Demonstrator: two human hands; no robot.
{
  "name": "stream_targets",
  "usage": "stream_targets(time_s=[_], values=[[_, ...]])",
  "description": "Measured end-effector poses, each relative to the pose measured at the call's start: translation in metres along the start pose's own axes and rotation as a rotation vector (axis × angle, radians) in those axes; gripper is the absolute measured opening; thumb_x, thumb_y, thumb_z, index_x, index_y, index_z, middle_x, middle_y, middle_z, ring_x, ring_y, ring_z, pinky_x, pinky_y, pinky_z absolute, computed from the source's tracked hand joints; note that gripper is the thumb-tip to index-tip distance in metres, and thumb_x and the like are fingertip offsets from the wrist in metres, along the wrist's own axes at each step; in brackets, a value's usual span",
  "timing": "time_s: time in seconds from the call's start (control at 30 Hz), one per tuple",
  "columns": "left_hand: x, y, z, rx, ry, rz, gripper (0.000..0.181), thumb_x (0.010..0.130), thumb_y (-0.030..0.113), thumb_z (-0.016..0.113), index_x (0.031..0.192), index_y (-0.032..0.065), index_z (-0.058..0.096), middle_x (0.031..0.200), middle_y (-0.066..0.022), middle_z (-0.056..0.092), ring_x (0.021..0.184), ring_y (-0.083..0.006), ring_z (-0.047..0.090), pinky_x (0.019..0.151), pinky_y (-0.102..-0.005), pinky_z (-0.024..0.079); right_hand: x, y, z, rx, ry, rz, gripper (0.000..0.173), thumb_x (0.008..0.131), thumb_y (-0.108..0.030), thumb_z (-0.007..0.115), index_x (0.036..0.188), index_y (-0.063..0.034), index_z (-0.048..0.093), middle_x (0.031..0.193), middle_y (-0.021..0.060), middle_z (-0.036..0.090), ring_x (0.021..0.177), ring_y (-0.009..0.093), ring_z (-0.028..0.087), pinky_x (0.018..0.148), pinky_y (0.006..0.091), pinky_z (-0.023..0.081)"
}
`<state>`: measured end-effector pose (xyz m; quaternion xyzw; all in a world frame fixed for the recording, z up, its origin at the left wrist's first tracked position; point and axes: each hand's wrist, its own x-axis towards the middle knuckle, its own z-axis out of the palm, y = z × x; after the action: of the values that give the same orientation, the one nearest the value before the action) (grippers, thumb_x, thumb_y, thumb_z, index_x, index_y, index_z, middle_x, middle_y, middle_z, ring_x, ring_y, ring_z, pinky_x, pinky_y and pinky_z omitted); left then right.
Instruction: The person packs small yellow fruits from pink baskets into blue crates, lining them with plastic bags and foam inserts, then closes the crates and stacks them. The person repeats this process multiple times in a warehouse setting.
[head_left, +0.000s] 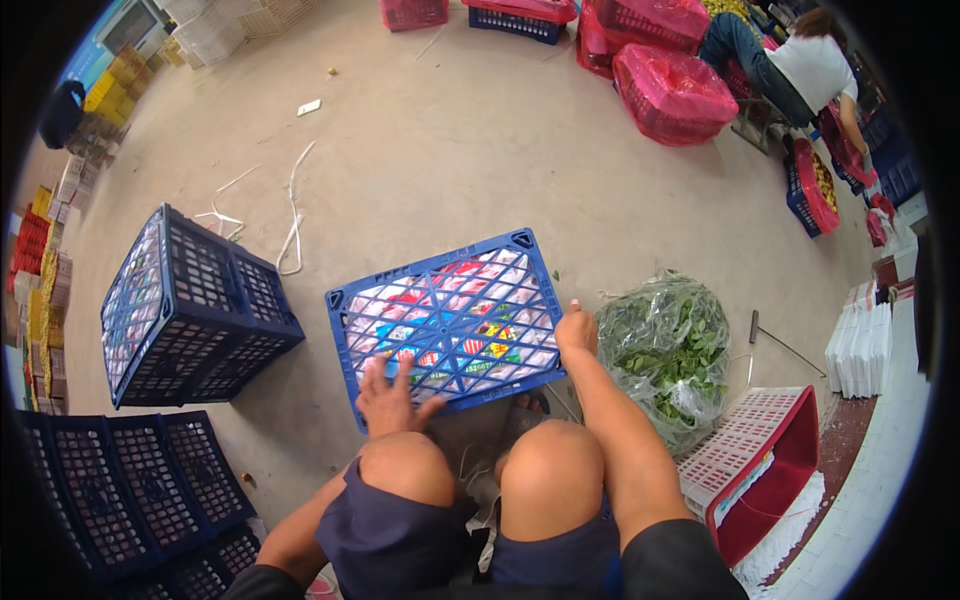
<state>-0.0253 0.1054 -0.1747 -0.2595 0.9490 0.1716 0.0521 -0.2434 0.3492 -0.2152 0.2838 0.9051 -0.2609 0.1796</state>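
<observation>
In front of my knees stands a blue plastic crate (442, 324) with a lattice lid. Through the lattice show packed white and pink bags and a printed sheet with writing. My left hand (391, 396) lies on the lid near its front left corner, fingers spread, holding nothing. At the lid's right edge, my right hand (576, 330) is closed on the crate's side, the fingers partly hidden. Just right of that hand, a clear plastic bag of green leaves (666, 352) sits on the floor.
Blue crates stand to the left (232, 300) and lower left (135, 480). A red-and-white basket (739, 457) lies tipped at right, near a hooked metal rod (787, 351). White strapping (292, 232) lies ahead. A person (806, 71) bends by pink-wrapped crates (671, 94).
</observation>
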Motion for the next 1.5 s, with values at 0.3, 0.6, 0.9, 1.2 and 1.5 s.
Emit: stream_targets(time_s=[0.3,0.6,0.9,1.2,1.5], values=[[0.115,-0.099,0.031,-0.929,0.196,-0.902,0.080,0.103,0.061,0.032,0.115,-0.0107,0.066,0.114,-0.0286,0.069,0.108,-0.0413,0.064,0.098,-0.0459,0.046,0.038,0.014,0.029,-0.049,0.103,-0.380,0.062,0.104,-0.054,0.033,0.106,-0.0015,0.066,0.108,0.0287,0.068,0.104,0.050,0.061,0.089,0.0600,0.047],[0.110,-0.071,0.009,-0.687,0.239,-0.730,0.069,0.105,0.052,0.038,0.105,-0.0092,0.069,0.097,-0.0302,0.070,0.094,-0.0384,0.065,0.090,-0.0466,0.046,0.031,-0.020,0.027,0.083,-0.019,-0.305,0.067,0.104,-0.056,0.034,0.113,-0.0007,0.071,0.111,0.0272,0.069,0.107,0.049,0.062,0.090,0.0533,0.048],[0.111,-0.078,-0.008,-1.193,0.017,-1.064,0.070,0.103,0.055,0.047,0.120,-0.0096,0.064,0.116,-0.0178,0.067,0.103,-0.0227,0.062,0.096,-0.0377,0.047,0.029,-0.040,0.016,0.173,-0.100,-0.264,0.060,0.102,-0.053,0.043,0.106,-0.0002,0.072,0.099,0.0265,0.070,0.095,0.045,0.065,0.085,0.0479,0.049],[0.027,-0.002,-0.209,-1.219,0.031,-1.123,0.059,0.099,0.047,0.054,0.111,-0.0085,0.068,0.108,-0.0109,0.068,0.100,-0.0164,0.057,0.092,-0.0347,0.045,-0.072,-0.040,-0.174,0.671,-0.240,-0.004,0.061,0.102,-0.044,0.056,0.130,0.0108,0.059,0.125,0.0147,0.065,0.110,0.022,0.061,0.097,0.0351,0.048],[-0.018,-0.051,-0.502,-1.386,0.250,-1.071,0.048,0.098,0.041,0.051,0.112,-0.0017,0.069,0.102,-0.0112,0.071,0.090,-0.0191,0.066,0.083,-0.0360,0.053,-0.301,-0.228,-0.307,0.408,-0.267,-0.109,0.055,0.104,-0.042,0.051,0.129,0.0068,0.059,0.125,0.0203,0.062,0.110,0.030,0.059,0.097,0.0413,0.048]])
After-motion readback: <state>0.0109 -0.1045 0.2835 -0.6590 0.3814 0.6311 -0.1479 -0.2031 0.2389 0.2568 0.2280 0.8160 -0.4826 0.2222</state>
